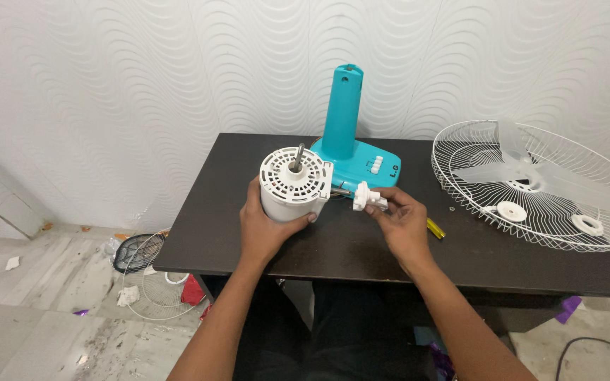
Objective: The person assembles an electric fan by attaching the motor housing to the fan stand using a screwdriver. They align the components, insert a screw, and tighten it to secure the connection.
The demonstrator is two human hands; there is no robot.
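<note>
left hand [266,224] grips the white fan motor housing [294,185], upright on the dark counter [347,247], fingers wrapped round its side. right hand [402,220] fingers pinch a small white fitting [366,197], apparently a knob, on the housing's side stub. step in hand: working that fitting; next calls for steady housing, straight alignment. teal fan base [351,141] behind; wire guard [538,185] well apart.

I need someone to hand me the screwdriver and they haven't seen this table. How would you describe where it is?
On the dark table, look right of the right hand, toward the white wire fan guard. The screwdriver lies flat there, mostly hidden; its yellow handle is the only yellow thing on the table.
</note>
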